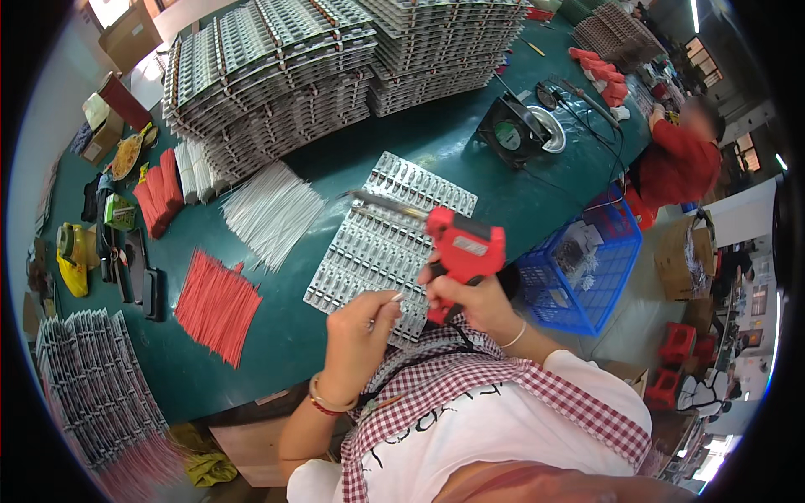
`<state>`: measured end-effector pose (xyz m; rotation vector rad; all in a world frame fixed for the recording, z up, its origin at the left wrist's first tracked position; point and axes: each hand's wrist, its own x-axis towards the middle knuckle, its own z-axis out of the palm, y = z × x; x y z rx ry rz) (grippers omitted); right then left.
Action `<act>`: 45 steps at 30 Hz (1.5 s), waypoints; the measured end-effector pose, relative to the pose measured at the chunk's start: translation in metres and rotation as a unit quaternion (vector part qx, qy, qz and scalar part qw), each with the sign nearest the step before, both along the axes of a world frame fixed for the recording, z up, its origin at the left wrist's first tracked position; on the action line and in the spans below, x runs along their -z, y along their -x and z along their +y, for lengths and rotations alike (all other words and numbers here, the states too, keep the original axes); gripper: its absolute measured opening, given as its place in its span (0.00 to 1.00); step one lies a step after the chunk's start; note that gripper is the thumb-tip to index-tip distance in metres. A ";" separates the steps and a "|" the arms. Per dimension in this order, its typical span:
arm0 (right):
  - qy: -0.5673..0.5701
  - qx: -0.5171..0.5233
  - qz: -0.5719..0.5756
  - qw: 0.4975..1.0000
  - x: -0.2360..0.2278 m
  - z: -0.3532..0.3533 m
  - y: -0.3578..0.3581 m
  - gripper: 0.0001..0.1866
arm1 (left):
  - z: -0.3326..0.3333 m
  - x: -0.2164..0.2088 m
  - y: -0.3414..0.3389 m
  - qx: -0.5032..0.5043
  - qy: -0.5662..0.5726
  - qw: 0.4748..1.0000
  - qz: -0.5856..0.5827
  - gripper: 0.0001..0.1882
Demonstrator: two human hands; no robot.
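Your right hand (480, 303) has its fingers wrapped around the grip of a red and black plastic pistol-shaped tool (466, 247); the tool's long thin tip points left over the far half of the panel, though you cannot tell from here whether it touches. Your left hand (360, 325) sits above the panel's near left part, its fingers curled closed and the thumb against the forefinger. A small pale sliver shows at those fingertips, but whether it is a wire end or a nail is unclear.

The 1 flat grey panel with rows of small metallic parts (360, 264) lies directly in front of you on the dark green tabletop (283, 314), partly under both hands. Work on it appears to be under way; how many rows are finished cannot be told.

To its left you have a loose fan of thin white wires (272, 214) and, nearer, a pile of thin red wires (216, 306), so plenty of wire looks unused. The stack of grey panels with red strands (94, 386) at near left seems further along than the 2 tall stacks of grey panels (277, 71) on the far side, where no such strands show.
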<state>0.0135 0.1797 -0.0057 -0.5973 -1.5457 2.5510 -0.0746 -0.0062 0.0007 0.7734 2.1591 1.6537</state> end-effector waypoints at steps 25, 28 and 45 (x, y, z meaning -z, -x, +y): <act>-0.232 -0.058 0.023 0.971 -0.003 -0.036 0.004 0.18 | -0.014 0.006 -0.016 -0.034 0.005 0.999 -0.016 0.05; -0.184 -0.038 -0.001 0.982 -0.012 -0.044 -0.002 0.17 | -0.014 0.005 -0.014 -0.039 0.008 0.998 0.052 0.04; -0.127 0.125 0.098 0.979 -0.071 0.037 -0.023 0.24 | -0.037 -0.005 -0.019 0.024 -0.031 0.987 0.158 0.06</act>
